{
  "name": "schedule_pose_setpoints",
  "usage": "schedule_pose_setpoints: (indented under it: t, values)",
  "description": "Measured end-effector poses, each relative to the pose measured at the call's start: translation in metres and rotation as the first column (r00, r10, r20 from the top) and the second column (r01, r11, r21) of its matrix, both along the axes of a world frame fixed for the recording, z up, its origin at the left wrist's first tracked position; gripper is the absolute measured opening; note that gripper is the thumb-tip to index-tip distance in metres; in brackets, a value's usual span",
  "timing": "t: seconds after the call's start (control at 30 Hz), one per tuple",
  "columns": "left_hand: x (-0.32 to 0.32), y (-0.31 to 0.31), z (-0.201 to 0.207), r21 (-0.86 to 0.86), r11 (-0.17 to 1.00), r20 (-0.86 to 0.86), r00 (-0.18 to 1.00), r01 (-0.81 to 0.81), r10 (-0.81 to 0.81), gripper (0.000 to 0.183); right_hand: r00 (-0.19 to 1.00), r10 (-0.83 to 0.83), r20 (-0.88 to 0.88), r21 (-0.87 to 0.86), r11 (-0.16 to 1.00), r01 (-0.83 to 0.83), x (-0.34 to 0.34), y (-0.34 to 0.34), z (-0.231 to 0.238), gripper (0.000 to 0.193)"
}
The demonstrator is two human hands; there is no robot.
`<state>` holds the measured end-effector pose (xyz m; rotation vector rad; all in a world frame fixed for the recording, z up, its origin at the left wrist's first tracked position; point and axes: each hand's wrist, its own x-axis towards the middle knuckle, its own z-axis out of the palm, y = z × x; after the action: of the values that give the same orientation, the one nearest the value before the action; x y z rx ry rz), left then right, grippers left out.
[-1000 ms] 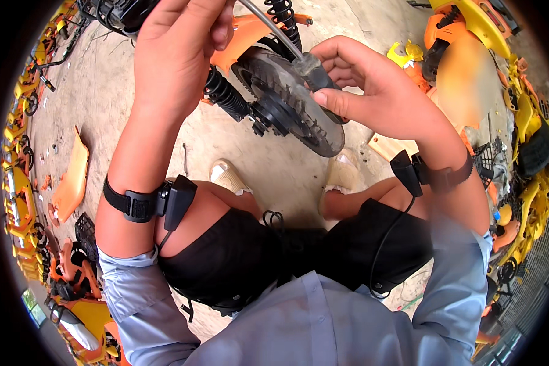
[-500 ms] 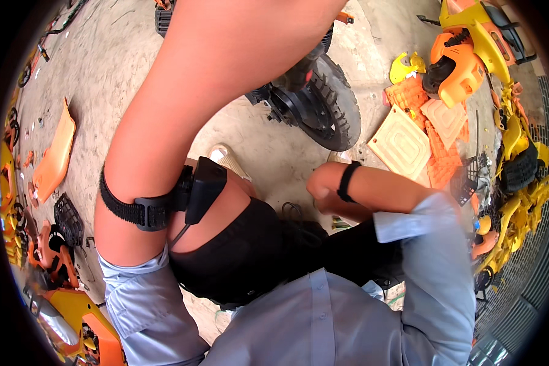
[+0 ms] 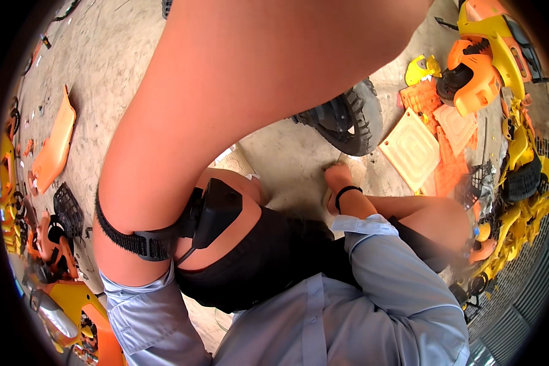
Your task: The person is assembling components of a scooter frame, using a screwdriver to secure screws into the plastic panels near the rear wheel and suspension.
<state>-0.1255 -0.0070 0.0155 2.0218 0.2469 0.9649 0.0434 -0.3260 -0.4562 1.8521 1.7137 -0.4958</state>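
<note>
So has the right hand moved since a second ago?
Yes, toward the body: the right hand was well beyond the right shoe; now it overlaps that shoe in view.

I can't see the left hand; the left forearm runs off past the top edge and covers much of the black wheel. The right hand partly hides a sandal; whether it grips anything, I can't tell. The right knee is blurred.

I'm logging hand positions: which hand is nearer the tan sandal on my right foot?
Right. Your right hand overlaps the tan sandal in view; contact is unclear. Your left hand is out of sight, past the top edge that its forearm crosses.
</note>
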Motion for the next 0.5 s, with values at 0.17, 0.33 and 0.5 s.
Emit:
schedule_pose_setpoints:
  t: [0.17,0.33,0.5]
  values:
    - [0.002,0.003,0.000,0.066,0.997,-0.072,0.996,-0.043,0.047,0.013,0.997,0.067,0.032,0.046,0.997,-0.069,-0.015,0.003,-0.001,0.025]
    - [0.015,0.005,-0.004,0.137,0.990,-0.126,0.990,-0.042,0.060,0.014,0.996,0.072,-0.053,0.104,0.992,-0.066,-0.009,-0.005,-0.004,0.020]
    - [0.023,0.004,-0.004,0.236,0.966,-0.177,0.973,-0.105,0.149,0.015,0.966,-0.002,-0.258,-0.091,0.996,-0.022,-0.019,0.035,0.035,0.016]
